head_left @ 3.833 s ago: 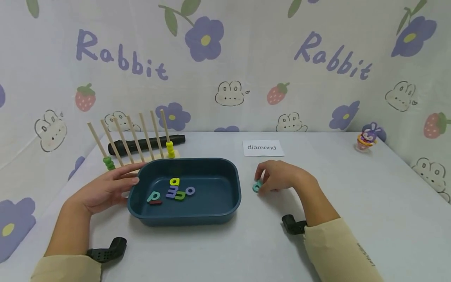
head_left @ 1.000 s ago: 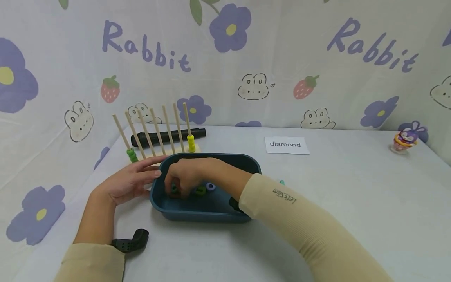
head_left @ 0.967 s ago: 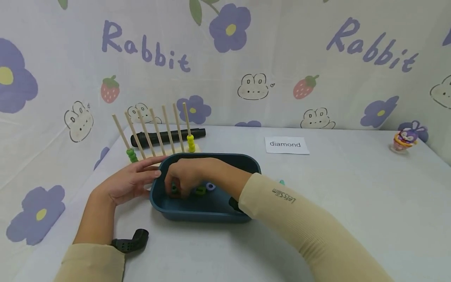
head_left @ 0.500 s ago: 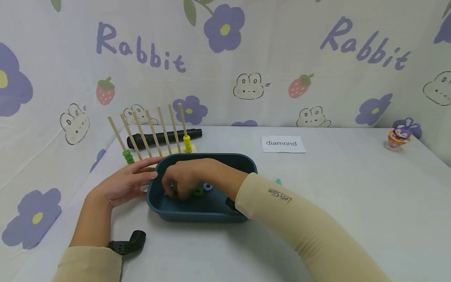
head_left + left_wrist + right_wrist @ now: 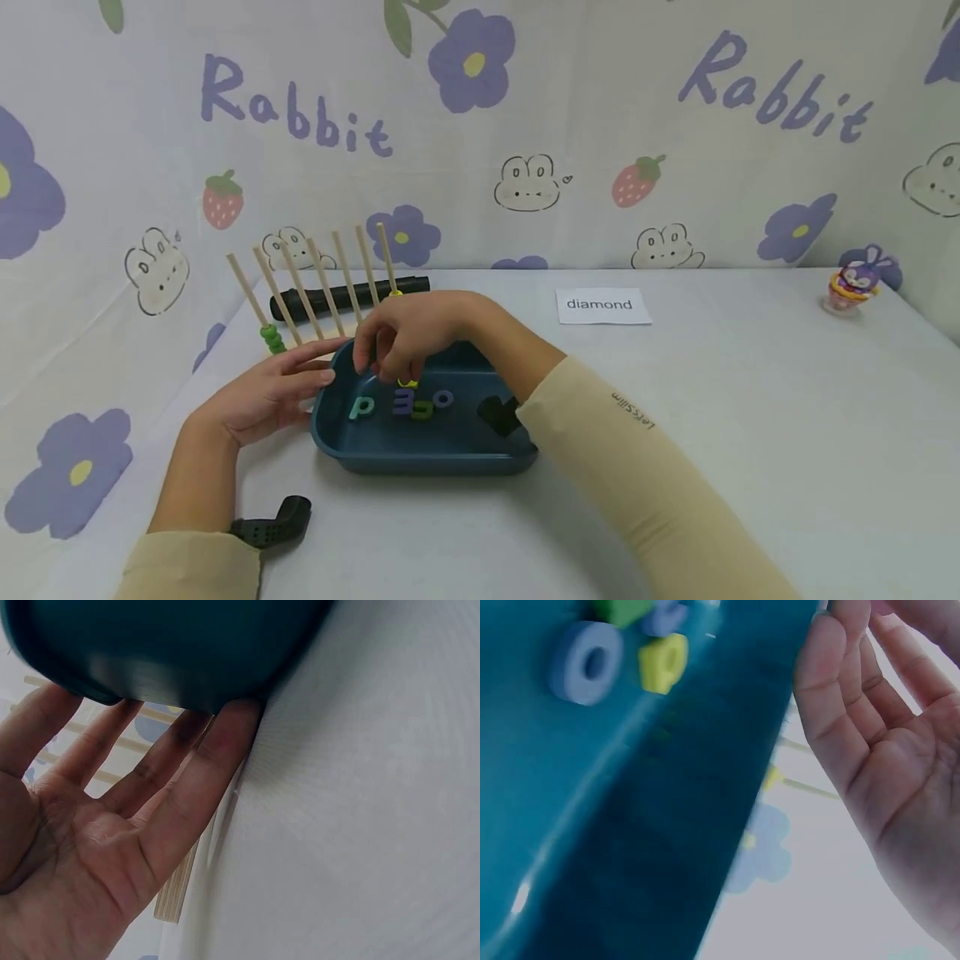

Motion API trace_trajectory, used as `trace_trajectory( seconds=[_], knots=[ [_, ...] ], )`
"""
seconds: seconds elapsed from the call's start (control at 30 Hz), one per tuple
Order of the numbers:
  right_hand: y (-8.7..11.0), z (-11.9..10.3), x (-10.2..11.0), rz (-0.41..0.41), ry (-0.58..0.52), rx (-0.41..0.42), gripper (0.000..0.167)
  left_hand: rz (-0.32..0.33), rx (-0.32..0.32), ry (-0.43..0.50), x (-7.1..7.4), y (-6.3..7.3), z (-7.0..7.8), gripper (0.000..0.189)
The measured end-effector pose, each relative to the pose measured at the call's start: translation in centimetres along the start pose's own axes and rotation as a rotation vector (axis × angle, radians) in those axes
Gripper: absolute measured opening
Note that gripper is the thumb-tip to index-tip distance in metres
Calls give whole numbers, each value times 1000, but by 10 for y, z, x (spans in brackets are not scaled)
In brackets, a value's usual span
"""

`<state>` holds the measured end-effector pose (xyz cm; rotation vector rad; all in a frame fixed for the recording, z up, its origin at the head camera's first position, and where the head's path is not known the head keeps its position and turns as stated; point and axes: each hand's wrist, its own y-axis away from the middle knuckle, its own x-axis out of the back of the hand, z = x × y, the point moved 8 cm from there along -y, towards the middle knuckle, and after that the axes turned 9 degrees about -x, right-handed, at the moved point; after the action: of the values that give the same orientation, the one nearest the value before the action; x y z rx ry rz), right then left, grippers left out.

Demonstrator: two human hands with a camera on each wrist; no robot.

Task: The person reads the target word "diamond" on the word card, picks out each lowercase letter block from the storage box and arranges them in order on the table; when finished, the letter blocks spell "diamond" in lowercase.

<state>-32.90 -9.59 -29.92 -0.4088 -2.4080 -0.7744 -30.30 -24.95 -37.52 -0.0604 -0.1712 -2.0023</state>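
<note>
A dark blue tray [image 5: 480, 457] lies in front of me with letter pieces in it. These include a teal letter [image 5: 362, 407], a purple m [image 5: 402, 402], a green letter [image 5: 422, 411], a purple o [image 5: 443, 399] and a partly covered yellow letter [image 5: 407, 384]. My left hand [image 5: 262, 396] rests against the tray's left end, its fingers [image 5: 180, 795] extended and touching the wall. My right hand [image 5: 412, 329] hovers over the tray's far left part with curled fingers. It pinches a small red letter [image 5: 882, 607], mostly hidden; only a pinkish bit shows in the right wrist view.
Behind the tray's left end stands a rack of wooden rods [image 5: 300, 292] with green beads [image 5: 272, 337]. A black tube-like object [image 5: 341, 302] lies behind it. A card [image 5: 603, 306] reading "diamond" and a small purple figurine [image 5: 855, 282] are farther right.
My right hand went from the table at right into the tray, then rose from beside the teal letter. The dark red piece there is gone from the tray floor. My left hand stays at the tray.
</note>
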Motion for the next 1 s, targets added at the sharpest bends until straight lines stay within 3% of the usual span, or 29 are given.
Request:
trace_trajectory(
  seconds=[0.2, 0.53, 0.8, 1.0],
  knots=[
    [27, -7, 20, 76, -7, 47, 11, 1, -12, -10, 1, 0, 1, 64],
    [65, -2, 35, 191, -157, 111, 9, 22, -3, -24, 4, 3, -4, 65],
    [92, 13, 44, 331, -111, 60, 27, 23, -6, -21, 2, 2, -3, 65],
    [113, 22, 49, 449, -97, 60, 19, 20, -10, -21, 0, -1, -3, 65]
  ],
)
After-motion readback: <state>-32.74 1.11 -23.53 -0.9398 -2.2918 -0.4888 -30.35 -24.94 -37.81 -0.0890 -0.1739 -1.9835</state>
